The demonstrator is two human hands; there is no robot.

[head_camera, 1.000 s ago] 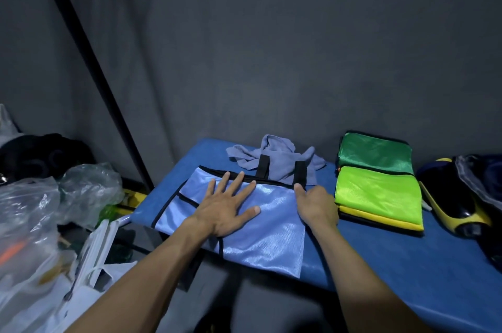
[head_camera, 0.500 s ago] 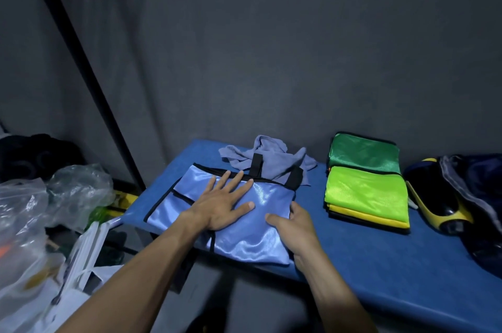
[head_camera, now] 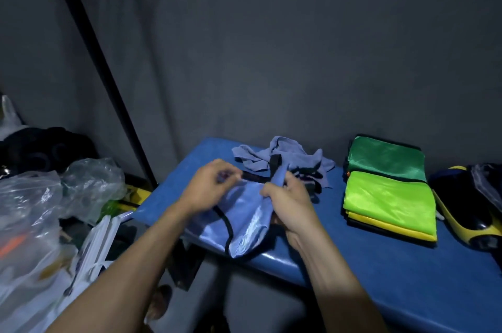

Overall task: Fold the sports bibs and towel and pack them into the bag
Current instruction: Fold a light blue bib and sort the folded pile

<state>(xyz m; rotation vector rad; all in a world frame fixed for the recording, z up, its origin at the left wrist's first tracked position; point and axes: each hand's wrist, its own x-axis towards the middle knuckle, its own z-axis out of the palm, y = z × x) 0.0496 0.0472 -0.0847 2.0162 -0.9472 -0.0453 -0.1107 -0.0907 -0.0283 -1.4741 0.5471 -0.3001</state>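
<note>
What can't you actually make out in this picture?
- Left hand: motion-blurred in the head view; its grip on the blue bib is unclear.
- Stack of folded bibs: the lower layers are covered by the green ones on top, so there's no counting them.
- Yellow and black bag: cut off by the right edge.
- Clear plastic bags: contents too dim.

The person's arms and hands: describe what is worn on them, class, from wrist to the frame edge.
Nothing is worn. The left hand and right hand are bare, with no gloves, rings, watch or wristband showing. Both forearms are uncovered down to the bottom edge of the head view; no sleeve shows.
</note>
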